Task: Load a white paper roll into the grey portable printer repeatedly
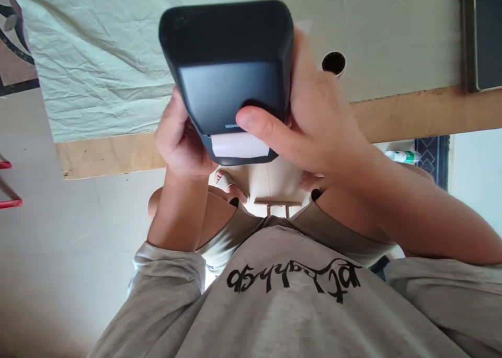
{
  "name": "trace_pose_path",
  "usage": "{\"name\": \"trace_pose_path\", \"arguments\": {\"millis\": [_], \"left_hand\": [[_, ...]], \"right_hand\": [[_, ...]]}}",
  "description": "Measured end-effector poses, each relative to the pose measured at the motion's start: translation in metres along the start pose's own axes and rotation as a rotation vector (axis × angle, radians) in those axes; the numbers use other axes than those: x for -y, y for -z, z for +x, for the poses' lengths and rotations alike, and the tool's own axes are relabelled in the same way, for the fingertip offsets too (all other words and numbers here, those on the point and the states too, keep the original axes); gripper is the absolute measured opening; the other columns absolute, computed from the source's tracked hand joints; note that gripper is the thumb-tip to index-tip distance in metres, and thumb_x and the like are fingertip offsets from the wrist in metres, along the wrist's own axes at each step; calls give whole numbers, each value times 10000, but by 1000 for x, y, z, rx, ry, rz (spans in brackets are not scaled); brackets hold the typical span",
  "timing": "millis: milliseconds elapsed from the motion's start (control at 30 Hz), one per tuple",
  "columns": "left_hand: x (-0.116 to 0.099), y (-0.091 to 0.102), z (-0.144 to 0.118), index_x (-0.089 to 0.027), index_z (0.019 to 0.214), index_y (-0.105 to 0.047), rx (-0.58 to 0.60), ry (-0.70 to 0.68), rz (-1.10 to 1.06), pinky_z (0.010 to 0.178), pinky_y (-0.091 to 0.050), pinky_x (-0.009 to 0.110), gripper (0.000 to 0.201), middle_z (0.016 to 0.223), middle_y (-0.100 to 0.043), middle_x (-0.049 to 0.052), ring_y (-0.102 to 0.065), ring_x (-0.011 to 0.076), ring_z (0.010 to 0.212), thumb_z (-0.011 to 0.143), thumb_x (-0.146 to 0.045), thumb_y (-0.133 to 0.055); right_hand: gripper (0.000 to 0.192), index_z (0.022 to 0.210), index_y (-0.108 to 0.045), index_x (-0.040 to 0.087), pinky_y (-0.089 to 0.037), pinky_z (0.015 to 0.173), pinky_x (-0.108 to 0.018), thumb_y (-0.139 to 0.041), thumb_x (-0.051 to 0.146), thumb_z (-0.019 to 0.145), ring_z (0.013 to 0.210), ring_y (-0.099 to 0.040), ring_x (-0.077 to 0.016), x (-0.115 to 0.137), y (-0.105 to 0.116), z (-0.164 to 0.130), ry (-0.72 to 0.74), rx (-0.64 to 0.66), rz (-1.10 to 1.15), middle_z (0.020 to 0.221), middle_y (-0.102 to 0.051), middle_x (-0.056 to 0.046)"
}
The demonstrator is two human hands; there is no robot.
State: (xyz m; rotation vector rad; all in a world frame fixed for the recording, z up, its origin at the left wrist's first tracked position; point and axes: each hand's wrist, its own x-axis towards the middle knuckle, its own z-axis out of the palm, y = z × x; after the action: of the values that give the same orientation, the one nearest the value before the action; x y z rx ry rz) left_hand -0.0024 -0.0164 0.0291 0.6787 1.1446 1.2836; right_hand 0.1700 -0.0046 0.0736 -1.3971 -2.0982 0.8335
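Note:
Both of my hands hold up a dark label printer (231, 91) above the table's front edge. White lettering, partly covered by my thumb, shows near its lower end. A white label strip (239, 145) lies across the opening at that end. My left hand (180, 143) grips the printer's left side from beneath, and most of its fingers are hidden behind it. On the other side my right hand (314, 117) wraps the casing, with the thumb pressed on the front face close to the strip.
A pale green cloth (98, 59) covers the wooden table (423, 114). A dark round object (333, 63) lies right of my hands, and a dark framed panel (488, 33) at the far right. Below the table are a plastic bottle (402, 156) and a patterned mat (433, 164).

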Motion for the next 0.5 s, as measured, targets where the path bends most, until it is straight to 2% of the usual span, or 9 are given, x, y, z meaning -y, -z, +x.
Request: {"name": "trace_pose_path", "arguments": {"millis": [100, 200, 300, 400, 500], "left_hand": [[8, 9, 2, -238, 909, -641, 110, -138, -68, 1252, -335, 520, 262, 1208, -699, 62, -305, 312, 1536, 919, -468, -515], [9, 11, 4, -219, 912, -648, 123, -160, -74, 1286, -263, 497, 289, 1064, -731, 69, -338, 273, 1520, 952, -399, -426], [4, 8, 5, -249, 902, -663, 147, -104, -83, 1252, -325, 416, 254, 969, -723, 41, -417, 263, 1465, 952, -334, -429], [3, 2, 4, -249, 904, -686, 168, -75, -111, 1165, -426, 398, 287, 965, -705, 47, -557, 279, 1303, 964, -345, -422], [6, -1, 3, -229, 863, -683, 123, -48, -105, 1075, -481, 398, 296, 794, -635, 36, -636, 249, 1114, 970, -316, -421]], "right_hand": [[834, 1505, -248, 36, -542, 857, -356, -413, 607, 921, 1146, -643, -264, -5, -6, -2, -23, 85, 10, 1380, -575, -170], [878, 1535, -142, 50, -534, 775, -378, -419, 591, 902, 1037, -672, -271, -10, -8, -6, 10, 162, -63, 1236, -655, -163], [864, 1550, -95, 85, -498, 677, -345, -432, 547, 902, 877, -681, -243, -13, -9, -10, -1, 120, -128, 1016, -704, -107], [826, 1536, -161, 118, -489, 665, -334, -488, 474, 866, 910, -673, -243, -17, -10, -13, 22, 27, -129, 1037, -692, -110], [843, 1533, -132, 105, -520, 736, -340, -516, 418, 850, 990, -663, -235, -21, -10, -15, 75, 50, -40, 1049, -685, -112]]}}
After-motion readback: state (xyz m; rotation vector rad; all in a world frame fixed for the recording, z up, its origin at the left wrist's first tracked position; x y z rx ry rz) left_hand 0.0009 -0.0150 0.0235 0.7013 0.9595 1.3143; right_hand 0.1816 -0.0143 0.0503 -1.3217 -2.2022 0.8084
